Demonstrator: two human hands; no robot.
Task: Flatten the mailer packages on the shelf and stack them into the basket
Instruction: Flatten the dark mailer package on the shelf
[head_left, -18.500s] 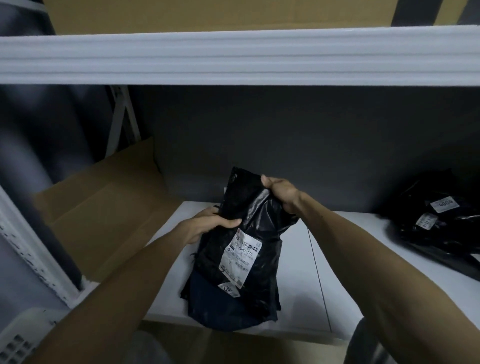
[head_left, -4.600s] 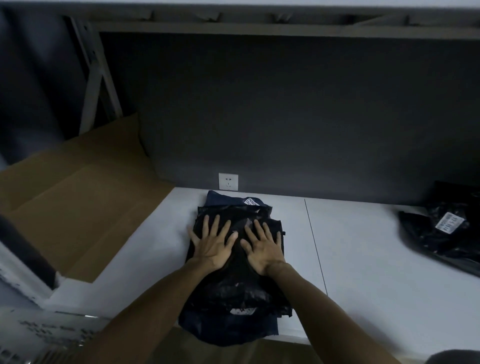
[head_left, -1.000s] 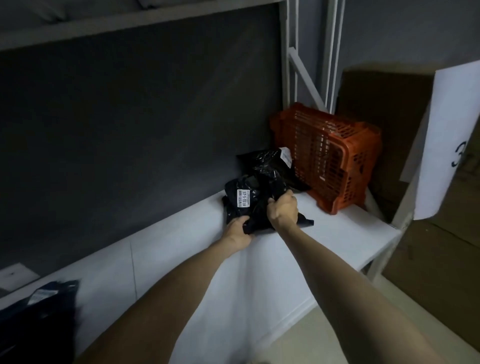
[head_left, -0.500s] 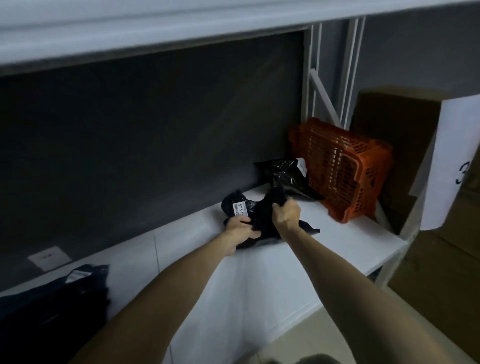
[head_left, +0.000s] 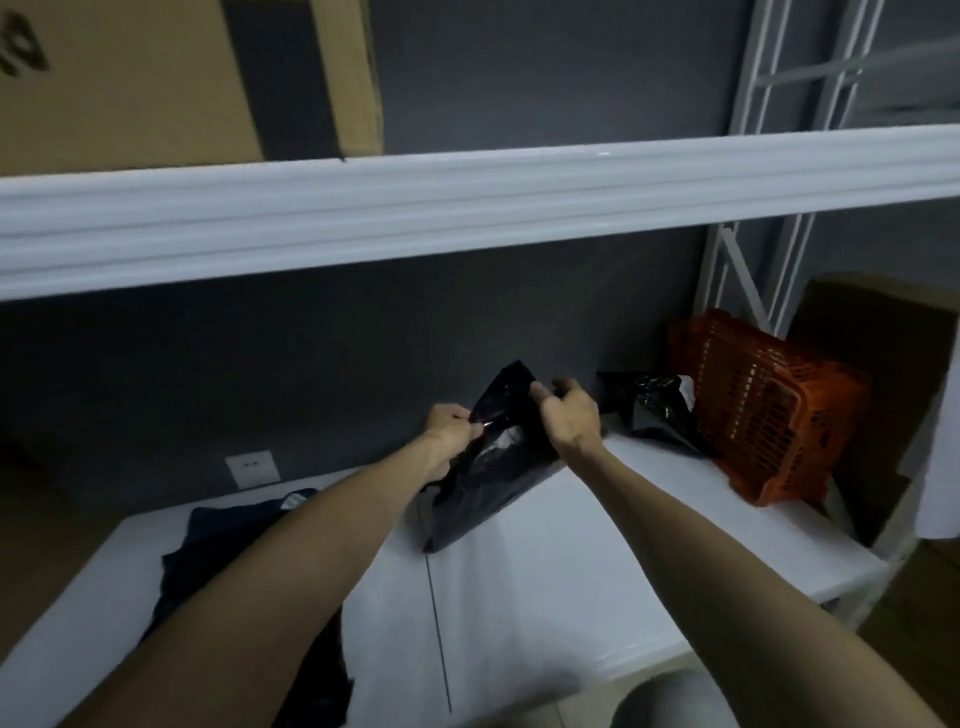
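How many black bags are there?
3: a held bag in left hand and right hand, a second bag beside the orange basket, a dark pile left, maybe hiding more.

A dim grey wall (head_left: 467, 322) with a white socket (head_left: 253, 468) backs white racking (head_left: 467, 208), cardboard box (head_left: 130, 78) above.

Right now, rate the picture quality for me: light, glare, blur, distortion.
Head view: dim, bluish light; the black mailer, gripped by the left hand and right hand, sinks into shadow apart from small glints; the upper shelf beam bows from wide-angle distortion; the orange basket looks soft, slightly blurred.
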